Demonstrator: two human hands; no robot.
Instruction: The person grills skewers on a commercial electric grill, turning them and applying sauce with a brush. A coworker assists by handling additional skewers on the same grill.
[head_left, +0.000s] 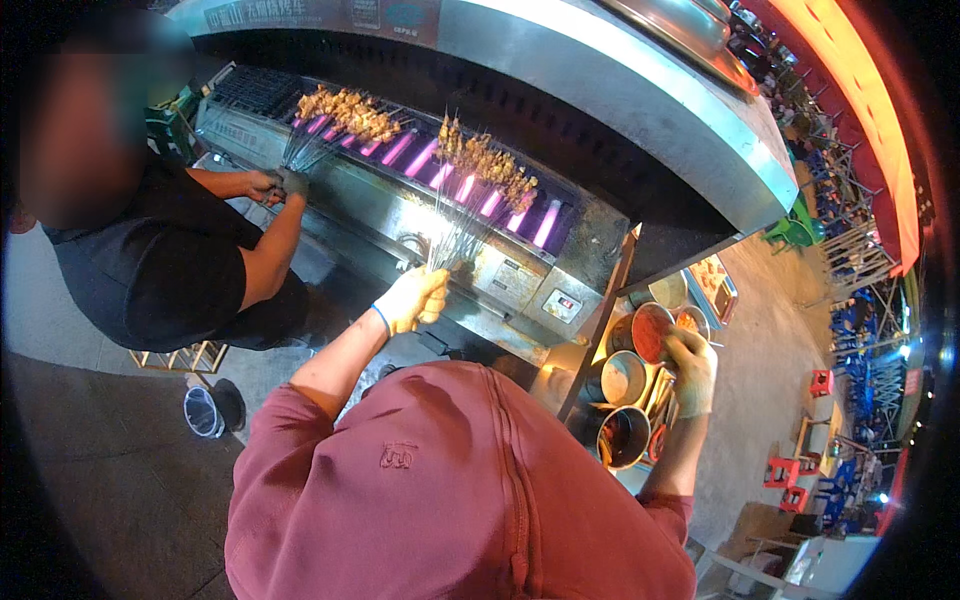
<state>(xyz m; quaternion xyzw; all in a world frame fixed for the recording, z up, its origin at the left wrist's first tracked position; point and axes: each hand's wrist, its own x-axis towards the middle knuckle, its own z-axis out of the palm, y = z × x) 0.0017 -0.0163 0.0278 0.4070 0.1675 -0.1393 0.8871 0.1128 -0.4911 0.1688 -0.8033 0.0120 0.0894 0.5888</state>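
Observation:
My left hand (416, 300), in a pale yellow work glove, is closed around the ends of a bundle of metal skewers (454, 244). Their far ends carry browned meat pieces (487, 165), which lie over the glowing bars of a grill (547, 223). My right hand (690, 360), gloved too, is raised over the right side table, beside a metal pot of red powder (651, 330); its fingers are curled, and whether they pinch anything cannot be made out. Just below it are wooden handles (661, 394) and a pot of dark red sauce (624, 437).
On the left a co-worker (165, 247) in black holds another bunch of skewers with meat (349, 112) over the same grill. A steel hood (600, 90) overhangs the grill. More pots (622, 377) and a tray of food (712, 289) stand at right. A lined bin (202, 412) is on the floor.

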